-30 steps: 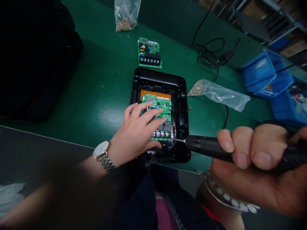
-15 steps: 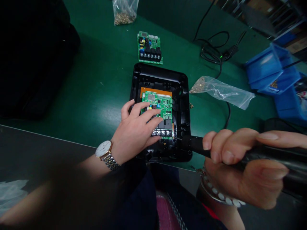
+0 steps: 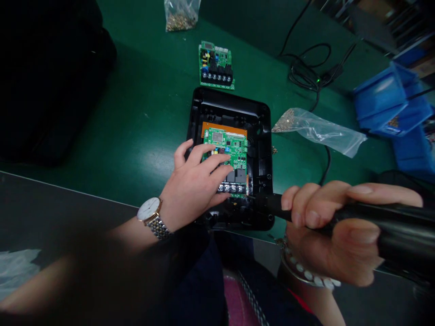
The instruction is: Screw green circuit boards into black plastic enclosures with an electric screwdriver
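Screw-driving at the board, by the look of it. The left hand (image 3: 193,183) is spread flat, fingers fanned across the green PCB (image 3: 226,151), pinning it down inside the black plastic enclosure base (image 3: 231,102). An orange insulating sheet (image 3: 222,129) shows under the board's far edge.

The right hand (image 3: 328,231) is closed in a power grip around a black electric screwdriver (image 3: 384,224), one digit laid along the barrel. Its nose points left, and the thin bit ends at the PCB's near right corner, just beside the black terminal block (image 3: 231,188). Can't tell if the tip is seated in a screw head - too small, in shadow.

Next move calls for the bit square on the fastener and the board kept flat under the left hand.

Layout: the enclosure sits near the front edge of the green bench mat (image 3: 136,136), between both hands. A second PCB (image 3: 215,65) lies just past its far rim. A clear bag of screws (image 3: 316,129) lies off its right side, with a loose screw (image 3: 274,149) near the wall, and another bag (image 3: 180,18) sits at the far edge. Black cable (image 3: 306,74) coils far right, by blue parts bins (image 3: 380,99).
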Motion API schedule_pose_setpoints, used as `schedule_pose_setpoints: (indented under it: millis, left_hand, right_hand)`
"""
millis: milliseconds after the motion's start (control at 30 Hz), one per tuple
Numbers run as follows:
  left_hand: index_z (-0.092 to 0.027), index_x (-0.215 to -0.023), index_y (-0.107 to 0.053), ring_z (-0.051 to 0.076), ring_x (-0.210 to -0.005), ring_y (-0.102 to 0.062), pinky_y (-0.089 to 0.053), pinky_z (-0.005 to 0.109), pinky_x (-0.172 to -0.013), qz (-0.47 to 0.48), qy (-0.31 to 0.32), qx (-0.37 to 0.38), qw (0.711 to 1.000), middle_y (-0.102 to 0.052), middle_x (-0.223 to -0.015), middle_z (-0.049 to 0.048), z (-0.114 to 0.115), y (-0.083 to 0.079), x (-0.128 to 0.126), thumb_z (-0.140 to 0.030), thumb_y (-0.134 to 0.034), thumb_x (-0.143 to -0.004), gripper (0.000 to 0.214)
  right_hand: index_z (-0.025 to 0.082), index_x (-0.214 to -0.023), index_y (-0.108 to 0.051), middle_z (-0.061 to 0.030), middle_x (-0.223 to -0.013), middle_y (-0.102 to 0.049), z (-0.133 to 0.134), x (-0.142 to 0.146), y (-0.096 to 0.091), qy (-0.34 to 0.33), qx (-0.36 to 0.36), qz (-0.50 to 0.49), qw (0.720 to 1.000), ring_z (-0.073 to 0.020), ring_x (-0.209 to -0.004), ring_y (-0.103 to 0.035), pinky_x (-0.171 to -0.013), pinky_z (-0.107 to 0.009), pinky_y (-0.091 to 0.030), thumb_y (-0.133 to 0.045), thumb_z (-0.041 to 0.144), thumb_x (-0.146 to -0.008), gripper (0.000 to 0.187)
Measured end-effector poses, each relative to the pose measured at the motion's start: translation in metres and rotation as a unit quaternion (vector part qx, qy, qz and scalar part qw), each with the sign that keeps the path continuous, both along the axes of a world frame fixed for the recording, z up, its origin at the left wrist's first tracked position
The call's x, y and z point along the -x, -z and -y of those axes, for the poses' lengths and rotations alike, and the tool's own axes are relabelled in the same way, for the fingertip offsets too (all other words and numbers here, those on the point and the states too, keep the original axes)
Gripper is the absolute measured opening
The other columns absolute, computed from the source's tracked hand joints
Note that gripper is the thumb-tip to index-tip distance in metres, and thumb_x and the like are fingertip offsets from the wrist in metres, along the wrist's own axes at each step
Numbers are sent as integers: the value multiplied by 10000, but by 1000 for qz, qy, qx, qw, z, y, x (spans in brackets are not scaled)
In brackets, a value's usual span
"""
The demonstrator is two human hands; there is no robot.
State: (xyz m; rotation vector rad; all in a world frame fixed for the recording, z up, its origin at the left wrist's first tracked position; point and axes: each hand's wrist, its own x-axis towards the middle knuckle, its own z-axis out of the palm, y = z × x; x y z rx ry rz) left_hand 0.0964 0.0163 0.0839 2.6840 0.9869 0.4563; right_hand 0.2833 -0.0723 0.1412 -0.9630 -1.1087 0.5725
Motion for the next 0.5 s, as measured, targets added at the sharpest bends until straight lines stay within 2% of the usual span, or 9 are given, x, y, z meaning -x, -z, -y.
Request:
schedule_pose_setpoints:
  millis: [267, 500]
  left_hand:
    - [-265, -1228, -639, 336, -1366, -410, -158, 620, -1191, 8, -8, 3, 1000, -581, -1414, -33, 1, 0, -2, -444, -819, -799, 499]
    - [-271, -1225, -651, 344, -1363, -421, -171, 623, -1187, 12, -5, 16, 1000, -595, -1399, -15, 0, -3, -2, -411, -847, -775, 510]
  right_hand:
    - [172, -1062, -637, 25, -690, -595, 0, 9, -1, -59, 5, 18, 998, -144, -506, -534, -505, -387, -507, -693, 111, -871, 208]
    - [197, -1042, -615, 42, -648, -565, -10, 13, 2, -13, 2, 26, 1000, -143, -478, -500, -457, -359, -482, -708, 127, -840, 233]
